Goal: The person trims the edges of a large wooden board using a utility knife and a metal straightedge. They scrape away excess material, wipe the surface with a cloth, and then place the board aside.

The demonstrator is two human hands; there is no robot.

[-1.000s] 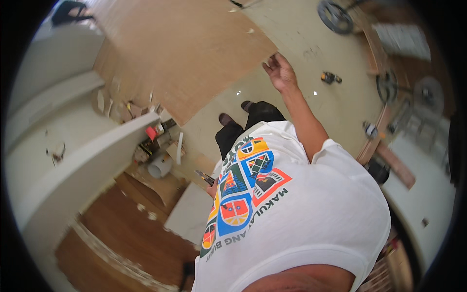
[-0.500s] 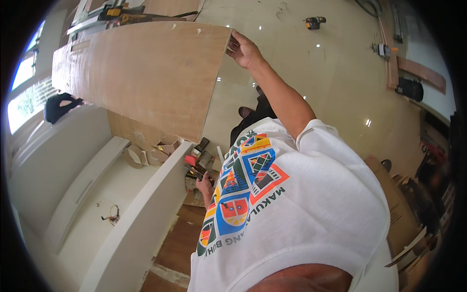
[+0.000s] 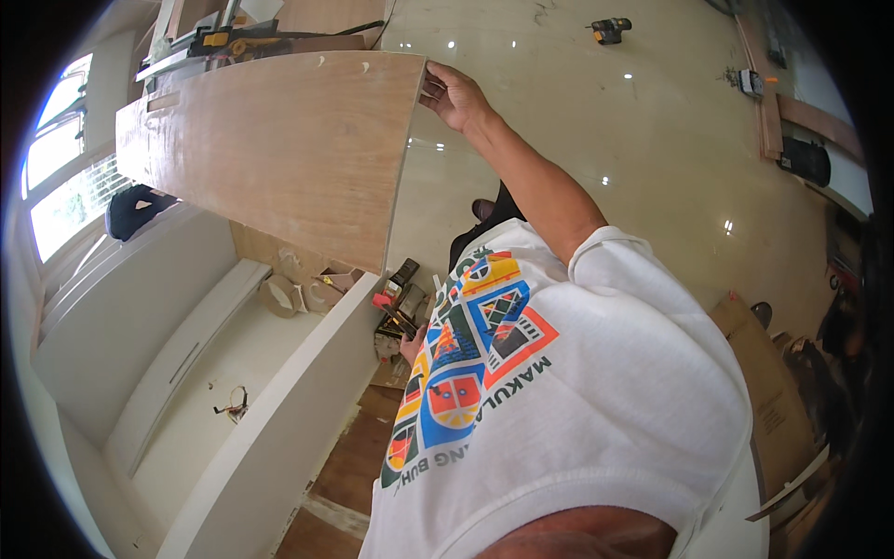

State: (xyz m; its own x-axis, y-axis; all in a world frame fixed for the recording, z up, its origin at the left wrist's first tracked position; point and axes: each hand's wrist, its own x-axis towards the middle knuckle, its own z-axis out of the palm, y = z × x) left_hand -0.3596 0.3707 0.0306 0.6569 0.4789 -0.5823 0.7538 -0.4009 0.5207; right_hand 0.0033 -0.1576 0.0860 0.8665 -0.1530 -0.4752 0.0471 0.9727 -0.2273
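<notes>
A large light-brown plywood panel (image 3: pixel 279 149) stands on edge at upper left, with a small rectangular cutout near its far left end. My right hand (image 3: pixel 456 96) is closed on its upper right corner, fingers curled behind the edge. The panel's lower right corner comes down by the end of a white low wall (image 3: pixel 270 419). Low beside my shirt, my left hand (image 3: pixel 412 346) is partly hidden by the cloth. Its visible fingers are bent against a dark, long tool-like thing (image 3: pixel 400 321), whose kind I cannot make out.
Tools and boxes (image 3: pixel 402 279) crowd the floor beside the left hand. A drill (image 3: pixel 609 31) lies on the glossy tiles. Behind the panel is a bench tool (image 3: pixel 219 39) with yellow parts. Cardboard (image 3: pixel 768 401) leans at right. Loose wires (image 3: pixel 233 403) stick out inside the white enclosure.
My right hand has shifted left with the panel's upper right corner, so the panel's right edge leans differently. The view has turned slightly. Less of my left hand shows beside the shirt.
</notes>
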